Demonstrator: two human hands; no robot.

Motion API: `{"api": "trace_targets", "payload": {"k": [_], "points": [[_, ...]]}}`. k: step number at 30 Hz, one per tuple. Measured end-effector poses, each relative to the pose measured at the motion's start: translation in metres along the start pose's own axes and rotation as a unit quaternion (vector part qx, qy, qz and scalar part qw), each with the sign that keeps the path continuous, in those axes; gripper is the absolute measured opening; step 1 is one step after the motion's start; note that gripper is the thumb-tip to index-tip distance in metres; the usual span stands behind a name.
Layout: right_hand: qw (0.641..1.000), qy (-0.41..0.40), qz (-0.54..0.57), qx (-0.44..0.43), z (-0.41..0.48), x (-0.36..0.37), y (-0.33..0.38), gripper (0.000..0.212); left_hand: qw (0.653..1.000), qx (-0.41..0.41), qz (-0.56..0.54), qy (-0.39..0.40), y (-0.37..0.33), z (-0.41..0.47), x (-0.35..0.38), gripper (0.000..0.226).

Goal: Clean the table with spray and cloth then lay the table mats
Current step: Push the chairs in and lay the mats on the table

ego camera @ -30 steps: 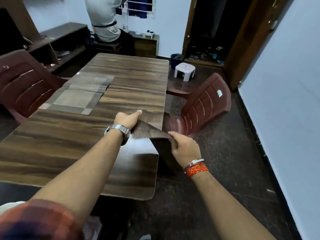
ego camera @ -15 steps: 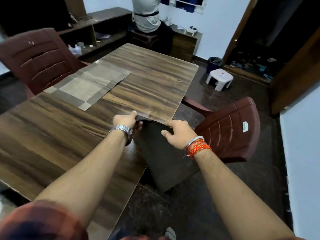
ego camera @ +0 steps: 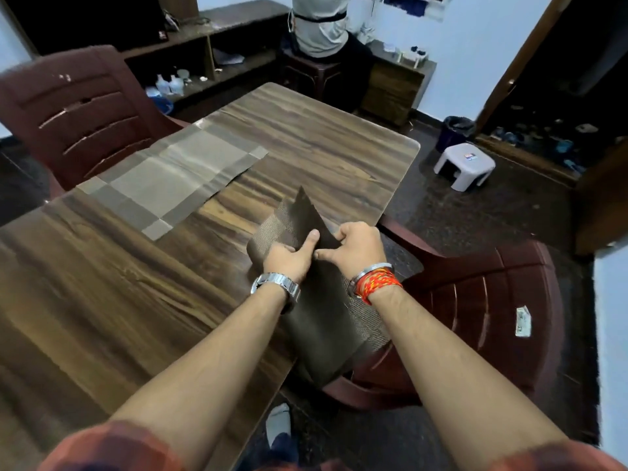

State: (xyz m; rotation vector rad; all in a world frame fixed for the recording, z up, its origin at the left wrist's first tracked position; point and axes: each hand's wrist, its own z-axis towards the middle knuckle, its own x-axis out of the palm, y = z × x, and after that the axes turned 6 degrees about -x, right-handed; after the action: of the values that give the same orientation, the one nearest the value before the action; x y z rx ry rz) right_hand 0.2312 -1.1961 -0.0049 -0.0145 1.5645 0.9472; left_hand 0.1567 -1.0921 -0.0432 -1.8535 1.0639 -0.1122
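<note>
Grip: left hand (ego camera: 289, 260) and right hand (ego camera: 356, 248) both pinch dark table mat (ego camera: 319, 328) | it hangs over right edge of table (ego camera: 102, 300) | maroon chair (ego camera: 492, 317) close below it | checked mat (ego camera: 163, 178) lies far left

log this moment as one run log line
step: lay mats | left hand: grips dark mat | right hand: grips dark mat | dark mat: bent, hanging off edge of table | checked mat: flat on table
</note>
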Motion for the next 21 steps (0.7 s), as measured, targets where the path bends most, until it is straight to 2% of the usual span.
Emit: {"api": "trace_targets", "payload": {"k": [4, 6, 9, 12, 15, 19, 21], "points": [[0.997, 0.004, 0.039, -0.066, 0.04, 0.001, -0.001, 0.043, 0.999, -0.032, -0.032, -0.018, -0.026, 0.027, 0.006, 0.115], [0.994, 0.015, 0.067, -0.084, 0.053, 0.004, -0.007, 0.045, 0.998, -0.047, -0.03, -0.023, -0.035, 0.035, 0.006, 0.116], [0.986, 0.064, 0.112, -0.11, 0.07, 0.005, -0.017, 0.053, 0.997, -0.051, -0.028, -0.05, -0.047, 0.041, -0.001, 0.097], [0.98, 0.087, 0.143, -0.112, 0.09, 0.001, -0.032, 0.052, 0.995, -0.037, -0.033, -0.091, -0.058, 0.043, -0.015, 0.065], [0.985, 0.085, 0.112, -0.096, 0.114, -0.008, -0.055, 0.042, 0.988, -0.021, -0.035, -0.148, -0.05, 0.048, -0.031, 0.052], [0.996, 0.037, -0.031, -0.079, 0.161, -0.012, -0.083, 0.058, 0.978, -0.036, -0.017, -0.204, -0.034, 0.055, -0.045, 0.05], [0.986, 0.012, -0.137, -0.091, 0.178, -0.006, -0.092, 0.063, 0.973, -0.064, 0.01, -0.221, -0.022, 0.059, -0.045, 0.056]]}}
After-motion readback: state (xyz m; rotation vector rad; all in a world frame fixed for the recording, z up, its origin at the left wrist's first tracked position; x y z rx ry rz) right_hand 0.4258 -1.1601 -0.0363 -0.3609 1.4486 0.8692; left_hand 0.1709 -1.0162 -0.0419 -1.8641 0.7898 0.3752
